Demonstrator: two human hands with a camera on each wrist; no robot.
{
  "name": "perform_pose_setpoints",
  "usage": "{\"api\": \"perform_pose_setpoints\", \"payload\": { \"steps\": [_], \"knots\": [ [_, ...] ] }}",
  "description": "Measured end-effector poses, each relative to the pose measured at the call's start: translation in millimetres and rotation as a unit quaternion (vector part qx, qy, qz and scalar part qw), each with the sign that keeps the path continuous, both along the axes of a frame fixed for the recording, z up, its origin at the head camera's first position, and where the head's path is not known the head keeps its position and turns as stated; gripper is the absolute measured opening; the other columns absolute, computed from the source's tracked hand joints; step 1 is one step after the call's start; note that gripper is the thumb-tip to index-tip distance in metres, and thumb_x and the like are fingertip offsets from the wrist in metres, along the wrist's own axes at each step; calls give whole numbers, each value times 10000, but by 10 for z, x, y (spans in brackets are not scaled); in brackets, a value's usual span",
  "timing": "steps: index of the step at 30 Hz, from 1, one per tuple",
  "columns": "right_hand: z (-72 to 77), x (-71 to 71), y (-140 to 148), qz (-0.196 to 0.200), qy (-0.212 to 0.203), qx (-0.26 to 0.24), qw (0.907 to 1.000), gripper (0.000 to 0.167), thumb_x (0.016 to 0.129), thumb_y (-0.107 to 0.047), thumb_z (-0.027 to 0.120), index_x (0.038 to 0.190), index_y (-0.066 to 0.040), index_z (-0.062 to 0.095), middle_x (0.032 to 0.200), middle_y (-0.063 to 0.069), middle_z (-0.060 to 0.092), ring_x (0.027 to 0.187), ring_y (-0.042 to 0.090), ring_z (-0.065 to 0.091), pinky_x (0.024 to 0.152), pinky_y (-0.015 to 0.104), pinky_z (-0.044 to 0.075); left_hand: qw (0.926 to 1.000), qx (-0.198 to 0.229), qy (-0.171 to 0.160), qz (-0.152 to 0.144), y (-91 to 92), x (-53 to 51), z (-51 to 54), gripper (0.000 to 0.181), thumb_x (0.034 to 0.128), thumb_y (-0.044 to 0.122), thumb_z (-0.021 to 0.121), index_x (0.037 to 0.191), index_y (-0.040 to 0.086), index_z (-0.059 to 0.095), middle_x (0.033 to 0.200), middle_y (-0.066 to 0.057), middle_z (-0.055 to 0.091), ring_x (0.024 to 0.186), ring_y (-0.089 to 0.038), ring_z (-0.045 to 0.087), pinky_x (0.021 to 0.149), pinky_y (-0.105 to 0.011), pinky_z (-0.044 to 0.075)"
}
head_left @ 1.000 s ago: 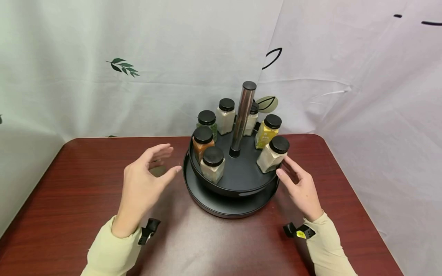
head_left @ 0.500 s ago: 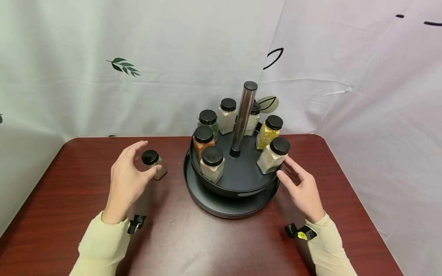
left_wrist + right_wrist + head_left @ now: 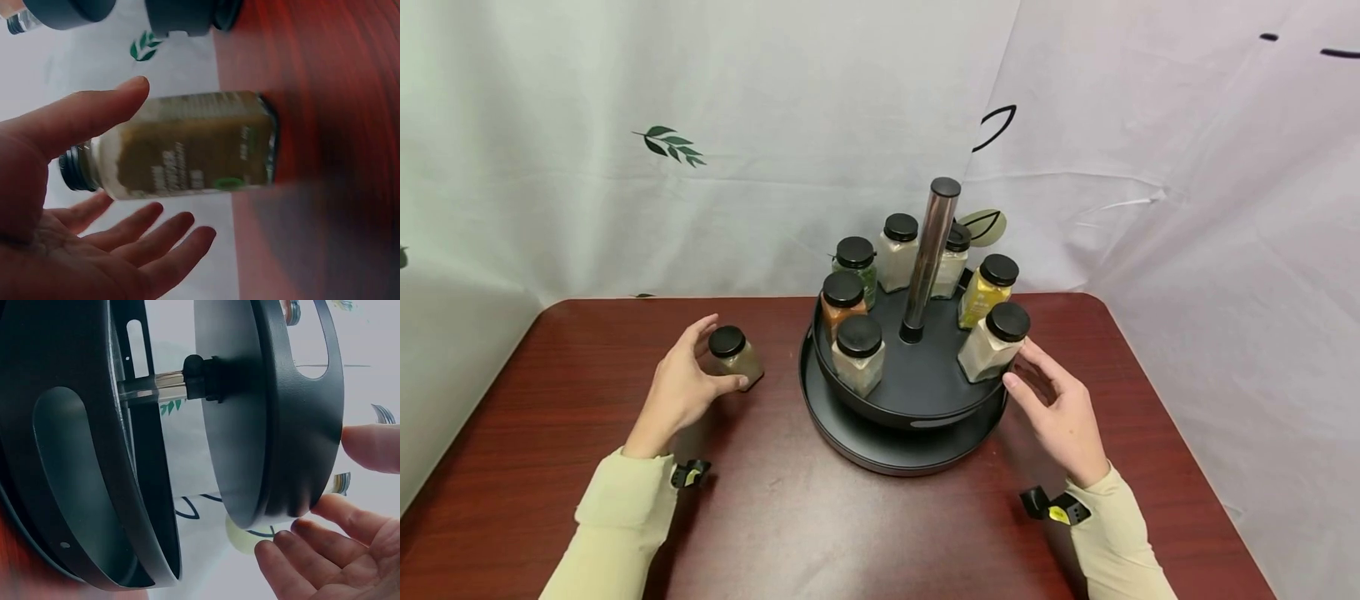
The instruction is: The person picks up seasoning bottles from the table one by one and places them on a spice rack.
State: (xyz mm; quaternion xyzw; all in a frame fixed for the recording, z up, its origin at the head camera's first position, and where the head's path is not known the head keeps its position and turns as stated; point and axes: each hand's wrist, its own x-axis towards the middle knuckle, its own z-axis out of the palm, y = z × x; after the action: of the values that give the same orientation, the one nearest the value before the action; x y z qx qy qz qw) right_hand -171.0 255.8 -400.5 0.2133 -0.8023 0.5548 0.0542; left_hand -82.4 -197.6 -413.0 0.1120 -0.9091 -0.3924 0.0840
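A square glass spice jar [image 3: 739, 358] with a black lid and brownish powder stands on the table, left of the turntable. My left hand [image 3: 679, 392] is around it, thumb on the near side and fingers behind; in the left wrist view the fingers [image 3: 178, 250] are spread and loose, apart from the jar [image 3: 194, 150]. My right hand [image 3: 1062, 421] touches the right rim of the black two-tier spice turntable [image 3: 917, 392] with thumb and index finger, beside a jar of pale powder [image 3: 988, 350]. In the right wrist view its thumb [image 3: 375, 447] meets the upper tray's edge.
Several black-lidded jars ring the upper tray, among them orange [image 3: 842, 310], green [image 3: 857, 267] and yellow [image 3: 985, 296] ones. A tall post [image 3: 928, 258] rises from the tray's middle. White cloth [image 3: 760, 208] hangs behind the reddish-brown table [image 3: 775, 517].
My left hand has moved left from beside the turntable to around the lone jar, which it hid before. The upper tray has turned slightly clockwise, with my right hand staying at its rim.
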Motion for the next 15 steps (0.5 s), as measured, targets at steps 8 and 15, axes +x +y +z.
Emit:
{"api": "perform_pose_setpoints", "payload": {
  "steps": [8,15],
  "knots": [
    [15,34,-15,-61,357,133,9993,427,942,-1,682,1360,10,596,1504,64,492,1226,1,562,1010,208,464,9998,163,84,-124,-70,-33,-91,894,769,75,858,1522,48,376,1381,-281,535,1208,-464,570,918,-560,482],
    [29,21,-5,-22,578,208,9981,408,925,11,696,1326,19,618,1485,50,512,1212,5,573,1003,184,459,9991,391,116,-98,-39,6,-117,732,778,74,860,1405,8,488,1239,-229,639,1063,-368,679,790,-156,473]
  ]
}}
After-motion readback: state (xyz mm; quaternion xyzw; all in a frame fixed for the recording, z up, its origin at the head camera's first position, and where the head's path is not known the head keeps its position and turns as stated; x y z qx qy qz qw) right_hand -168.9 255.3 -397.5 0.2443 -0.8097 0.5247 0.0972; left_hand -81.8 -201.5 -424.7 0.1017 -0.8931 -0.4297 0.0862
